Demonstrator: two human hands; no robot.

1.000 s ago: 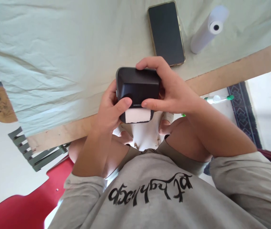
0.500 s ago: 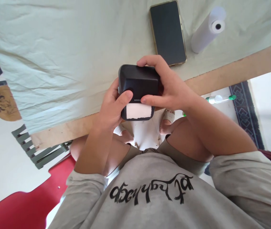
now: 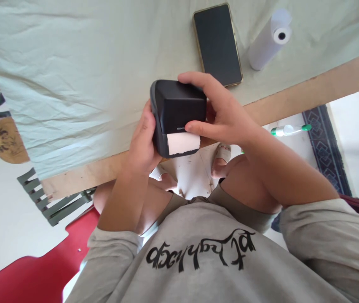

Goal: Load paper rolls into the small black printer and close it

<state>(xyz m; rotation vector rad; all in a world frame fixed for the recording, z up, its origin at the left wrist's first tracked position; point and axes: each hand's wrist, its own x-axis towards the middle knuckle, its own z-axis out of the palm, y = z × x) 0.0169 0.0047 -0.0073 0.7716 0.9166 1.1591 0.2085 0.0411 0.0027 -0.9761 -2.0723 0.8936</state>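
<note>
Small black printer point(image 3: 179, 113) held over the worktop point(image 3: 81, 75) edge, paper strip point(image 3: 183, 144) showing.
Left hand point(image 3: 143, 143) grasping its side, right hand point(image 3: 222, 115) gripping top and front. Phone point(image 3: 217, 44) at 1 o'clock, paper roll point(image 3: 266, 42) beyond. Judged: feeding paper; tearing needs a firm grip.

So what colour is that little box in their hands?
Black, with a strip of white paper sticking out of its front; the head view shows it plainly.

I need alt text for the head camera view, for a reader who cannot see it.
Both hands, left hand and right hand, hold a small black printer with white paper coming out, above a table edge. A dark phone and a paper roll lie on the pale cloth.
</note>
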